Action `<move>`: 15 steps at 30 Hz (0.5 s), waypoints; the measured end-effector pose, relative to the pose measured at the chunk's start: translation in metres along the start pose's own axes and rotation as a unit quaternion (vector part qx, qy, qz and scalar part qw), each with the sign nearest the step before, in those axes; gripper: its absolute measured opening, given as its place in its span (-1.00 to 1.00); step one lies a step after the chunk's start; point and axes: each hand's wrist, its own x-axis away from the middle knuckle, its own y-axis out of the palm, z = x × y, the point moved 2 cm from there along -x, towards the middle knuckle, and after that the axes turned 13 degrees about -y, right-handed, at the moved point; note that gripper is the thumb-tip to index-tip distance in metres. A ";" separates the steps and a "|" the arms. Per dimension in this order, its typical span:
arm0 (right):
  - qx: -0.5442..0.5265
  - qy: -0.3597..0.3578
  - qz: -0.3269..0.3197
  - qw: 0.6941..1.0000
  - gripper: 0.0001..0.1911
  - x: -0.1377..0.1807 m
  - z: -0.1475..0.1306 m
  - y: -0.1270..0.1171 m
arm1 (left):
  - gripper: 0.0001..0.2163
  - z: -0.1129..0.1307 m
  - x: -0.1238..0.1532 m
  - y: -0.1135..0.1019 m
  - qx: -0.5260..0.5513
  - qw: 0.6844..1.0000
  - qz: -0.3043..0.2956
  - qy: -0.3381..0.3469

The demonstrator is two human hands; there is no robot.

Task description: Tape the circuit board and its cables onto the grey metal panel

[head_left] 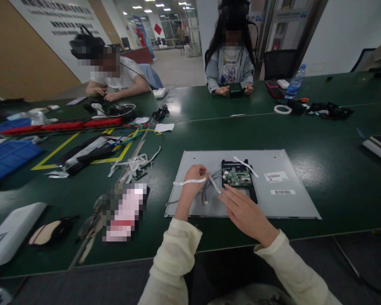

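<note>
My left hand (pixel 195 180) is over the left part of a grey metal panel (pixel 203 159), its fingers pinched on a thin white strip (pixel 213 183). One white strip (pixel 190 181) lies across my left wrist. My right hand (pixel 244 209) reaches in from the right, its fingertips at the strip's lower end; its thumb is partly hidden. Beside these fingertips, a green circuit board (pixel 238 178) sits in a black frame (pixel 254 195) on the panel. Another white strip (pixel 246 166) crosses the frame's top. Grey cables (pixel 205 197) run from the board under my left hand.
Left of the panel lie crumpled white strips (pixel 136 165), a phone (pixel 127 214), a computer mouse (pixel 51 231) and a white box (pixel 14 233). A blue basket (pixel 11 159) stands farther left. Two people sit across the green table (pixel 197 131); a water bottle (pixel 295 82) stands far right.
</note>
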 end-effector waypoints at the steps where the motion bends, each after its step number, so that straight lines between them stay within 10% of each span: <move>1: -0.002 -0.005 0.001 1.000 -0.56 -0.005 -0.002 0.001 | -0.90 -0.001 0.000 0.001 0.022 1.000 0.002 0.002; 15: -0.046 -0.004 0.050 0.998 -0.53 -0.014 -0.007 0.014 | -0.86 -0.004 0.002 -0.013 0.229 0.972 -0.049 0.037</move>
